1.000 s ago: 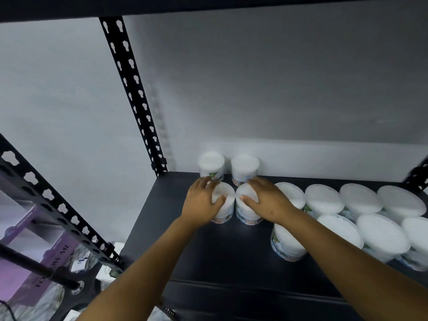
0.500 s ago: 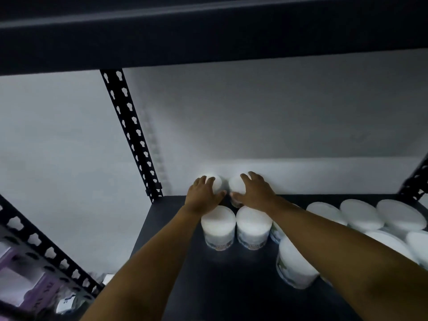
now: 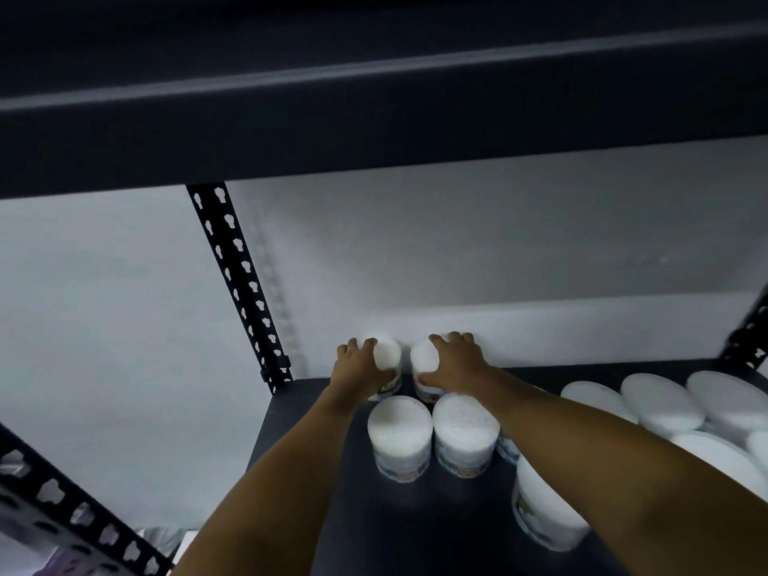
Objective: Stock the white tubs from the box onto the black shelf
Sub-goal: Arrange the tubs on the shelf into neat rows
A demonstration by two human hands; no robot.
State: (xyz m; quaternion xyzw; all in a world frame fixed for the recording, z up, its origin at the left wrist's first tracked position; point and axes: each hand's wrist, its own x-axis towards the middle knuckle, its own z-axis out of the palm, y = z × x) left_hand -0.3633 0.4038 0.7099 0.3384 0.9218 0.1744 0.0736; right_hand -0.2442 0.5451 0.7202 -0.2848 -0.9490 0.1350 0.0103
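A: Head view: where are the hands?
B: Left hand [image 3: 358,370] wraps the rear-left tub [image 3: 387,354]; right hand [image 3: 455,361] wraps the rear-right tub [image 3: 424,359], both at the black shelf [image 3: 316,471]'s back edge.
A: Free room?
B: Bare shelf along the left edge.

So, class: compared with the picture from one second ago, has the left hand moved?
Yes. The left hand has gone deeper into the black shelf, from the front pair of tubs to the back left tub by the wall.
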